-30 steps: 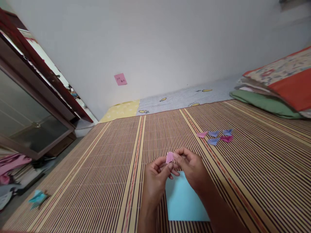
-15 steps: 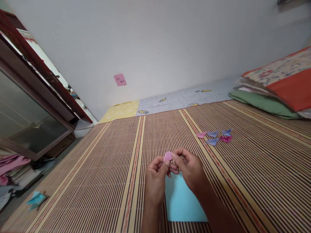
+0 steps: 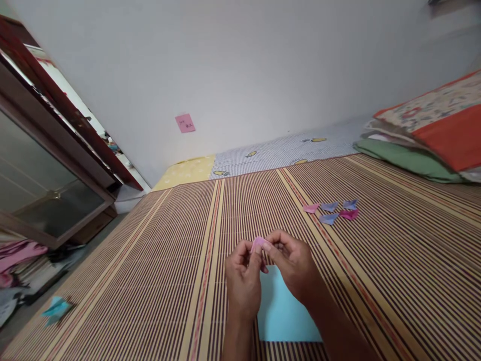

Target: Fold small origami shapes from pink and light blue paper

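A small folded piece of pink paper is pinched between both hands, largely covered by the fingers. My left hand grips it from the left, thumb on the near face. From the right, my right hand closes on it with thumb and index finger. Below the hands a light blue square sheet of paper lies flat on the striped mat, partly hidden by the right forearm. Several small folded paper pieces, in pink, blue and magenta, lie in two rows beyond the right hand.
A folded turquoise paper piece sits near the mat's left edge. Folded bedding is stacked at the far right. A pink note is stuck to the wall, and a glass-panelled door stands at left.
Both thumbs have come closer together over the pink paper, so less of it shows. The left-hand fingers under it have curled in. The other papers stay in place.
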A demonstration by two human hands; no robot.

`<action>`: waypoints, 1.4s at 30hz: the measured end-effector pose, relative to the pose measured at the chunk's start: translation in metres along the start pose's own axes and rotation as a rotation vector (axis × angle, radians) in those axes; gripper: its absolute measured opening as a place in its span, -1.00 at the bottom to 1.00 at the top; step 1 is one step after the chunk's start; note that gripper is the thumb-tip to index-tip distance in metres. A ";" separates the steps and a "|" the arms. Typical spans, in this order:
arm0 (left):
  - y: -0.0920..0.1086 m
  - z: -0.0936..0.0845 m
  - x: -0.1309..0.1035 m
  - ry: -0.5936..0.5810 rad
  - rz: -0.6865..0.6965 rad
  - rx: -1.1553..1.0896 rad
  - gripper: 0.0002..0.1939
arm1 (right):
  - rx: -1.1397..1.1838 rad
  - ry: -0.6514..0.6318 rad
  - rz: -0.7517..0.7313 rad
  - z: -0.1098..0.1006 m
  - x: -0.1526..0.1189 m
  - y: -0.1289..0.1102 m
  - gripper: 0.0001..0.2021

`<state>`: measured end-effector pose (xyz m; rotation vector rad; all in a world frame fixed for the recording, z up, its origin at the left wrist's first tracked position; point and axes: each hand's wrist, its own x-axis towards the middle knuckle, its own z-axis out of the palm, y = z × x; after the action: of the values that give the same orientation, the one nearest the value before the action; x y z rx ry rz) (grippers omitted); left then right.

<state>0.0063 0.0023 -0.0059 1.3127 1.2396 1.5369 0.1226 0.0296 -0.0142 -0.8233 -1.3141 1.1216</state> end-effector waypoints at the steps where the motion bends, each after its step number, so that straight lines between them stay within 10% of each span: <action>1: -0.002 0.000 0.000 -0.003 -0.004 -0.010 -0.65 | -0.006 0.009 0.004 0.000 0.000 0.002 -0.75; 42: -0.009 -0.007 0.010 0.040 -0.045 -0.190 -0.83 | -0.179 -0.123 -0.001 -0.019 0.004 -0.001 -0.77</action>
<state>-0.0026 0.0130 -0.0122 1.1293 1.1097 1.6132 0.1407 0.0354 -0.0144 -0.8948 -1.5345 1.0784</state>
